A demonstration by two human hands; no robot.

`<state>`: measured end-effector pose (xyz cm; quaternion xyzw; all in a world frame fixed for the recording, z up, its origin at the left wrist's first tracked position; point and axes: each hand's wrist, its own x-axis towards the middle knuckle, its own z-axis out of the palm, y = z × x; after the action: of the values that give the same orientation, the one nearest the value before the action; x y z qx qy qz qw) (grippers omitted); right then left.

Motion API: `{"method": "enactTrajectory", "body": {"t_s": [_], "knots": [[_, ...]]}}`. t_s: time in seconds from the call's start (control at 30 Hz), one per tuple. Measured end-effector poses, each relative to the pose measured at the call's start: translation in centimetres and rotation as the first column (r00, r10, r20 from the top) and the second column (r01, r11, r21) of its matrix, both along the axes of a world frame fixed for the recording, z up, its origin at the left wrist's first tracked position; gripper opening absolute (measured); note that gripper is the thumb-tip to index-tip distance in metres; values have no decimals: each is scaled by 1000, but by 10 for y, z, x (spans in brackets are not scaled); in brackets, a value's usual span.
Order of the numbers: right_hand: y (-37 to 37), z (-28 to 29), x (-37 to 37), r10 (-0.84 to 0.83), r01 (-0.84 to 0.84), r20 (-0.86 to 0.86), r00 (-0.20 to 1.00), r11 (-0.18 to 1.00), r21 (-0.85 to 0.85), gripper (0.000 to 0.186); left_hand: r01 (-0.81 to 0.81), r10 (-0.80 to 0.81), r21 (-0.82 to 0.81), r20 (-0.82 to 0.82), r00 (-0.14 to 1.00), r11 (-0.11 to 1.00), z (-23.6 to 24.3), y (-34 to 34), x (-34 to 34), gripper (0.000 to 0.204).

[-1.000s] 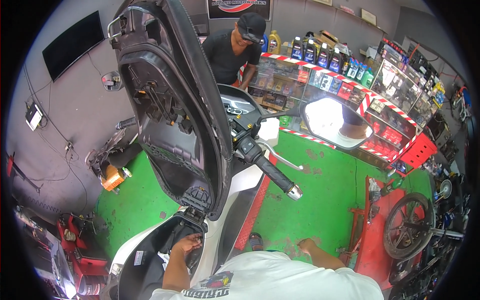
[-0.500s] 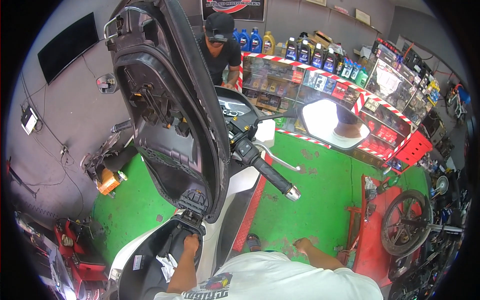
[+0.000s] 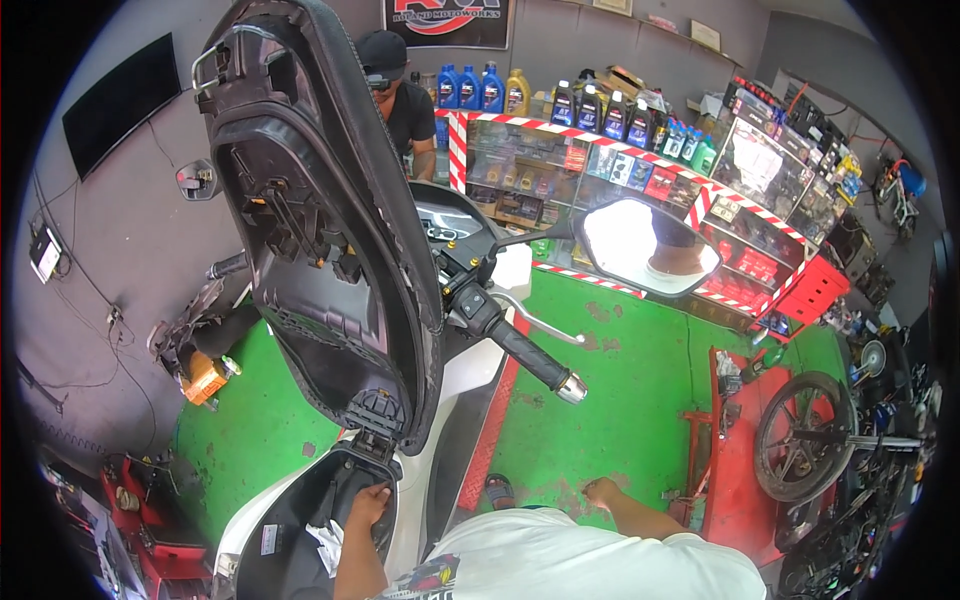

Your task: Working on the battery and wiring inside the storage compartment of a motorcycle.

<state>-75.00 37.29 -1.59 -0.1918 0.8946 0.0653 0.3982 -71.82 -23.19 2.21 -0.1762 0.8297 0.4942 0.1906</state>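
A white scooter stands with its black seat tipped up on the hinge. Inside the open under-seat storage bin, my left hand is at the front end, just below the hinge, with its fingers curled closed. Whatever it may grip there is hidden. Crumpled white paper lies in the bin beside my left wrist. Over the green floor, to the right of the scooter, my right hand hangs loosely curled, apart from any object, and nothing shows in it.
The right handlebar grip and mirror jut out ahead. A wheel rests by a red stand on the right. Beyond the scooter, another person is by a glass display counter topped with oil bottles.
The view has shifted slightly, so the scooter and counter sit further left. My left hand has turned a little in the same part of the bin. The other person leans further behind the raised seat.
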Motion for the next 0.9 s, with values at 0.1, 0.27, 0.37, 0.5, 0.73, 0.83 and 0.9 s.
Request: {"method": "enactTrajectory", "body": {"t_s": [0.1,0.27,0.37,0.5,0.73,0.83,0.9], "knots": [[4,-14,-2,-86,83,-67,994,996,-43,37,247,-261,-507,44,964,826,13,15,-16,38],[-22,12,-7,-601,604,59,797,791,-98,36,195,-125,-626,155,980,755,10,29,-21,36],[-8,-4,0,-181,179,-50,982,983,-43,35,171,-210,-534,-13,978,828,-1,14,-25,31],[-2,-13,12,-40,38,-79,996,999,-26,34,-317,100,533,396,913,784,8,-13,-15,32],[2,-25,14,-138,127,-85,987,985,-121,32,-308,151,714,276,949,629,5,-15,2,46],[4,-27,15,-232,207,-100,968,955,-213,32,-278,151,549,265,952,788,-3,-15,-2,39],[1,-22,13,-505,489,21,863,823,-289,34,-260,187,351,229,955,900,0,-2,-4,35]]}}
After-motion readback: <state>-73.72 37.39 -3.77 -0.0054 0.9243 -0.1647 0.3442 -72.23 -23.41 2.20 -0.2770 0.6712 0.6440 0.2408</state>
